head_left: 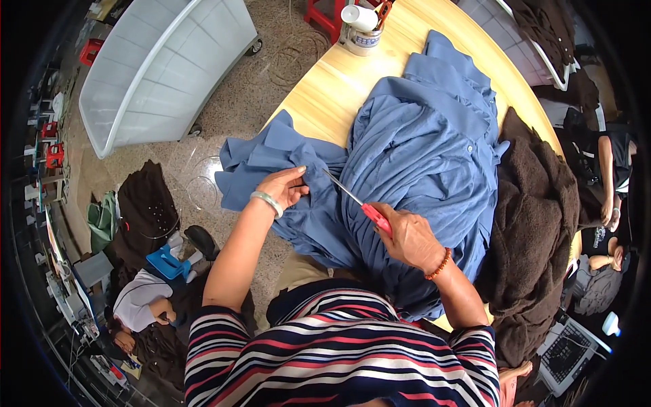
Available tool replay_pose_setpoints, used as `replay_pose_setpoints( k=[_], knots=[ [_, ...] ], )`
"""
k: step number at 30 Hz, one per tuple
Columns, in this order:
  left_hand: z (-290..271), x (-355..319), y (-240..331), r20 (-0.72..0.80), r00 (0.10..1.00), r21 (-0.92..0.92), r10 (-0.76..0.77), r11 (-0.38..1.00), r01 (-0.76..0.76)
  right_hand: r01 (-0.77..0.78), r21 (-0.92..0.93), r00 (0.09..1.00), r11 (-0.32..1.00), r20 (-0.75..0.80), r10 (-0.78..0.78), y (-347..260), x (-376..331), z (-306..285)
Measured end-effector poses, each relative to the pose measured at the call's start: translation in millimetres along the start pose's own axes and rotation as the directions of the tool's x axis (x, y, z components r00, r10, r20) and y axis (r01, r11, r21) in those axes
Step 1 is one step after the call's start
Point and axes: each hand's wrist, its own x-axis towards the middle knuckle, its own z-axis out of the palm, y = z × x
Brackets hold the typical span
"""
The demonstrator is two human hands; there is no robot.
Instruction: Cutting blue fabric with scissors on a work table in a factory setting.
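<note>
A heap of blue garments lies on the table in front of me, with a collar and a small button showing. My left hand pinches a fold of a blue garment that spreads over the table's left edge. In my right hand is a pair of scissors with red handles. Their thin metal blades point up and left, with the tips close to the cloth beside my left fingers. Whether the tips touch the fabric, I cannot tell.
The wooden table bears a jar with a white spool and tools at its far end. Brown garments are piled at the right. A pale wheeled bin stands far left. Another person works lower left; others are at right.
</note>
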Motion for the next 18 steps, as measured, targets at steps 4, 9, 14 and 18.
replay_pose_setpoints(
  k=[4,9,14,18],
  knots=[
    [1.0,15.5,-10.9,0.020,0.999,-0.127,0.034,0.991,-0.032,0.037,0.010,0.998,0.999,-0.050,-0.036,-4.1,-1.5,3.0],
    [1.4,14.3,-16.7,-0.128,0.964,-0.171,0.233,0.952,-0.253,0.014,-0.165,0.999,0.986,0.032,-0.009,-10.6,2.4,13.4],
    [-0.6,10.0,-11.4,-0.074,0.966,-0.193,0.246,0.947,-0.256,0.019,-0.236,0.998,0.972,-0.058,-0.033,-14.1,37.6,19.5],
    [-13.5,18.9,-8.0,-0.054,0.975,-0.209,0.216,0.952,-0.222,0.072,-0.254,0.997,0.964,0.057,-0.059,-22.7,38.7,19.6]
  ],
)
